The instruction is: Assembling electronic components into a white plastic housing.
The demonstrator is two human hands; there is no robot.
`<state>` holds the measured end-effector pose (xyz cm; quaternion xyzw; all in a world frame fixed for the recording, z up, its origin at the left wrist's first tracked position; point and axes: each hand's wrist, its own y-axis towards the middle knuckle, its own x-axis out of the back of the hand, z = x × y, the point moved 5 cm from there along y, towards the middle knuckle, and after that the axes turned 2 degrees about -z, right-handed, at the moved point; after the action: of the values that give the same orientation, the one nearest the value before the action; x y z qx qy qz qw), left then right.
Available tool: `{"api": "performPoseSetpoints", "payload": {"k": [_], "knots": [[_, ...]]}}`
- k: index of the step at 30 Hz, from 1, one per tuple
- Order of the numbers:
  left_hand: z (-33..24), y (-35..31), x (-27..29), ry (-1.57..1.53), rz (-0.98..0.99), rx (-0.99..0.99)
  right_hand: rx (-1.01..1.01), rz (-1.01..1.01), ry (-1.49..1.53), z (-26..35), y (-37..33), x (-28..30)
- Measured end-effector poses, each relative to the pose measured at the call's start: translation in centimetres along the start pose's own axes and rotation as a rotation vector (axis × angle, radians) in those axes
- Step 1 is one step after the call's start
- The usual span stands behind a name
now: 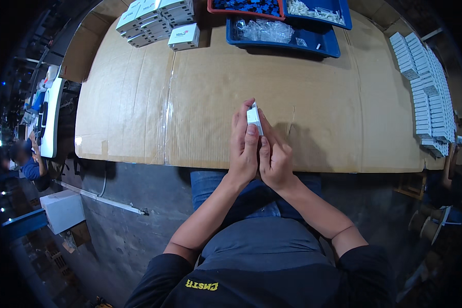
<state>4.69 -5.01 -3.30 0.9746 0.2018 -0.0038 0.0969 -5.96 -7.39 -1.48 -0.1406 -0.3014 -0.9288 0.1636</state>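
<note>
Evidently for steadiness, my left hand and right hand clasp the small white piece from both sides, toward six o'clock over the bench; at one o'clock, the blue tray presumably corrals loose clear plastic pieces.

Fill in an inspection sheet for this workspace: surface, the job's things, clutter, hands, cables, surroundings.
Surface: cardboard-covered table, seamed and creased.
Job's things: small white piece, between the hands; its details are too small to tell.
Clutter: white boxes far left; red tray of blue pieces, blue tray of clear items, another blue tray of pale pieces at the far side; stacked white packs at right.
Hands: left hand and right hand together, around the piece.
Cables: thin pale line below the table; cable or tube, cannot tell.
Surroundings: co-worker at left, near a white table.
</note>
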Motion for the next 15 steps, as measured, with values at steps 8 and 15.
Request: {"api": "performPoseSetpoints", "payload": {"k": [8,15], "knots": [[-0.01,-0.33,-0.42,0.03,0.005,-0.051,0.021,-0.018,-0.032,-0.13,-0.51,0.25],[-0.72,-0.1,-0.03,0.023,-0.023,-0.077,-0.044,0.005,0.102,0.05,-0.27,-0.12]]}}
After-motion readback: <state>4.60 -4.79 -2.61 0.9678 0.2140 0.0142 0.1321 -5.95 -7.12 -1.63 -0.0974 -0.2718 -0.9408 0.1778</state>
